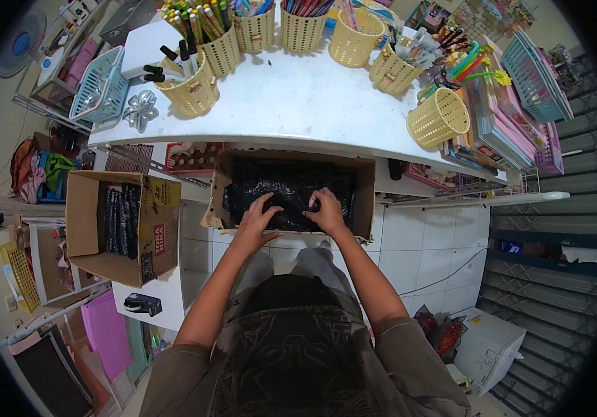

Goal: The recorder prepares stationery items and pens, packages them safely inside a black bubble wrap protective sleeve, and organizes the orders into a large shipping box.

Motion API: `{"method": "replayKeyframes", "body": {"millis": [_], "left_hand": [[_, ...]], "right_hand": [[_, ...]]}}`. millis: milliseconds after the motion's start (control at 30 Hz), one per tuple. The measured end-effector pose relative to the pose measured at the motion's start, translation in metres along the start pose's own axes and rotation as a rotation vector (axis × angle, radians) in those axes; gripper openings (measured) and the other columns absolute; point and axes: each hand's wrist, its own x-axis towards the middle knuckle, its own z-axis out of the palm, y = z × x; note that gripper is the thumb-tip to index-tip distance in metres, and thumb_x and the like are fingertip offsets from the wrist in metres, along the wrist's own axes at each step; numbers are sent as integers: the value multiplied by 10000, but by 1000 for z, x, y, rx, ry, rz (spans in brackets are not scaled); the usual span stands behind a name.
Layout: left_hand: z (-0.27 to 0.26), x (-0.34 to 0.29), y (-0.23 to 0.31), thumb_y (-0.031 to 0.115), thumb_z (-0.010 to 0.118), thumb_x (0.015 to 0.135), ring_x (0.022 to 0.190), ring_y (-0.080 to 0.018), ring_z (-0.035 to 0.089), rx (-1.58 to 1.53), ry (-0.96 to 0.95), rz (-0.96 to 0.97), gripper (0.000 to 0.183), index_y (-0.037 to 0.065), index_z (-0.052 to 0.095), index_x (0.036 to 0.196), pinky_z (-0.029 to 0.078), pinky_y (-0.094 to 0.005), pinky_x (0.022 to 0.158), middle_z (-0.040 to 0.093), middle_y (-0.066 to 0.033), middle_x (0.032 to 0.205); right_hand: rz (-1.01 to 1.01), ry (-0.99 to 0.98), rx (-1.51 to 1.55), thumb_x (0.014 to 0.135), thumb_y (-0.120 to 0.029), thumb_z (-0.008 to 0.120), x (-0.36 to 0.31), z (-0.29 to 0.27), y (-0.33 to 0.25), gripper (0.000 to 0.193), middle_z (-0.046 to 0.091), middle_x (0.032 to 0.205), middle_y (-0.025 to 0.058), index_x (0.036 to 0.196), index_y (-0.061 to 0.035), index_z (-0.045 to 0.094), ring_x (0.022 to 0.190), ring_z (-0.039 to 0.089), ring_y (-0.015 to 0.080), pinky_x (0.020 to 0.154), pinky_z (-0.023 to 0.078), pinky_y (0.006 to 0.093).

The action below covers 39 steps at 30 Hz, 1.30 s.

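In front of me is an open cardboard box [362, 201] with shiny black plastic wrapping [263, 186] inside it. My left hand [255, 221] is over the box's near edge, its bent fingers and thumb closing on the plastic. To its right, my right hand [327, 210] pinches another part of the same black plastic. Both hands are at the near half of the box, a short gap apart. Whatever lies under the plastic is hidden.
Beyond the box, a white table [270, 104] carries several woven baskets of pens, an empty-looking yellow basket [438, 118] and stacked books [496, 132]. At left, a second cardboard box [83, 229] holds black-wrapped packets [122, 221]; a black tape dispenser [143, 304] lies near it.
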Motion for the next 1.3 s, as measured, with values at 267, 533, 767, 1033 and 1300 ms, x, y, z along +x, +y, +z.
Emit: {"method": "replayKeyframes", "body": {"millis": [267, 533, 767, 1033, 1300], "left_hand": [[-18, 26, -1, 261, 1024, 703, 1683, -395, 294, 225, -189, 91, 689, 253, 780, 1346, 274, -596, 1344, 319, -159, 1817], [-13, 15, -24, 308, 956, 815, 1238, -355, 718, 66, -94, 126, 407, 102, 844, 1148, 495, -518, 1163, 779, -131, 1248], [4, 17, -33, 205, 913, 854, 1015, -372, 765, 15, 19, 251, 259, 6, 763, 924, 625, -470, 880, 760, -153, 1127], [15, 58, -50, 108, 885, 823, 1102, -372, 747, 142, 102, 311, 214, -8, 762, 953, 620, -481, 952, 756, -131, 1209], [-5, 67, -28, 117, 899, 824, 1091, -351, 750, 143, 140, 336, 227, 7, 772, 977, 603, -466, 936, 760, -133, 1218]], "right_hand": [[-315, -37, 322, 744, 16, 935, -22, -22, -30, 555, 612, 1062, 190, 1106, -49, 519, 1122, 657, 492, 932, 527, 467], [-177, -181, 208, 843, -87, 902, -53, -57, -75, 754, 682, 1435, 268, 1507, -54, 544, 1368, 638, 476, 1132, 543, 511], [-370, -83, -99, 782, -70, 894, -49, -13, -3, 592, 717, 1369, 251, 1335, -14, 692, 1342, 663, 450, 1151, 536, 513], [-334, 38, -305, 756, -13, 836, -6, -25, -11, 570, 749, 1276, 174, 1308, -42, 695, 1297, 664, 388, 1121, 537, 508], [-351, 59, -131, 741, -18, 854, 7, -53, -24, 531, 744, 1206, 138, 1247, -41, 695, 1176, 665, 380, 990, 550, 488]]}}
